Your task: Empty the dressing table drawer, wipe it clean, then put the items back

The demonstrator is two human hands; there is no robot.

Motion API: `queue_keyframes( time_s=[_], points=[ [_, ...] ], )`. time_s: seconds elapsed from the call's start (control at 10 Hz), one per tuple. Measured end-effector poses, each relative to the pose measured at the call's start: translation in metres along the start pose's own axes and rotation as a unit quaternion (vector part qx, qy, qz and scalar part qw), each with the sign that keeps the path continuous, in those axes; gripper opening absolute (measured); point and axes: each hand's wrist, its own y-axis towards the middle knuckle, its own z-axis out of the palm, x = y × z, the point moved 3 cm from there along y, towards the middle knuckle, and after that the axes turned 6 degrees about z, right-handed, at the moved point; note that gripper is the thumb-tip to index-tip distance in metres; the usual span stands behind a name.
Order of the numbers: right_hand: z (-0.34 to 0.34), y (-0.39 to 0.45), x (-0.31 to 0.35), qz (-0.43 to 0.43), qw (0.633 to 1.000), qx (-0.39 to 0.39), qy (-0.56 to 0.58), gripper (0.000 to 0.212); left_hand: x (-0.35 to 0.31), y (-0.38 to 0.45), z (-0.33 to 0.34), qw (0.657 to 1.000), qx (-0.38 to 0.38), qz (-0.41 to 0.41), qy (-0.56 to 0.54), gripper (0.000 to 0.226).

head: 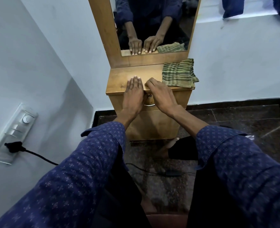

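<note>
I stand in front of the dressing table [119, 83] and both my hands lie on its wooden top, near the front edge. My left hand [134, 92] is flat, the fingers straight and together, pressing down on the top; it holds nothing. My right hand [160, 94] is just beside it, the fingers a little bent with the tips touching the wood near the front edge; it also holds nothing. The two hands almost touch each other.

The drawer [182, 97] is directly under the front edge and it is closed. Between my wrists I can see its small keyhole [150, 96] and a part of the curved metal handle [150, 105]. What is inside the drawer I cannot tell.

A green striped cloth [178, 73] lies folded loosely on the right back corner of the top, near my right hand but apart from it, and one corner of it hangs over the right edge.

The mirror [152, 22] behind the top shows my two hands and the cloth. On the left wall there is a switch panel [16, 129] with a black plug [14, 146] in it.
</note>
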Motion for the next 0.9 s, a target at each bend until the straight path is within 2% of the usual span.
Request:
queue_keyframes(
  time_s=[0.1,0.3,0.4,0.5,0.7,0.8,0.9],
  points=[
    [0.004,-0.002,0.005,0.021,1.0,-0.007,0.006,0.048,0.004,-0.001,0.01,1.0,-0.026,0.001,0.018,0.08],
    [0.012,0.012,0.007,0.05,0.997,0.013,0.062,0.041,0.01,0.003,0.017,0.999,-0.042,0.025,0.02,0.07],
    [0.029,0.026,0.002,0.028,0.988,0.05,0.141,0.052,0.022,0.011,0.022,0.999,-0.035,0.018,0.021,0.081],
    [0.035,0.031,-0.009,0.001,0.983,0.089,0.161,0.054,0.028,0.011,0.018,0.998,-0.007,0.031,-0.062,0.087],
    [0.029,0.041,0.006,0.099,0.972,0.138,0.165,0.053,0.025,0.014,0.002,0.988,0.044,0.036,-0.143,0.067],
    [0.005,0.053,0.021,0.118,0.963,0.191,0.149,0.055,0.03,0.015,-0.03,0.973,0.084,-0.001,-0.213,0.063],
    [-0.054,0.086,0.046,0.108,0.962,0.215,0.131,0.061,0.043,0.019,-0.091,0.963,0.079,-0.032,-0.256,0.064]
  ],
)
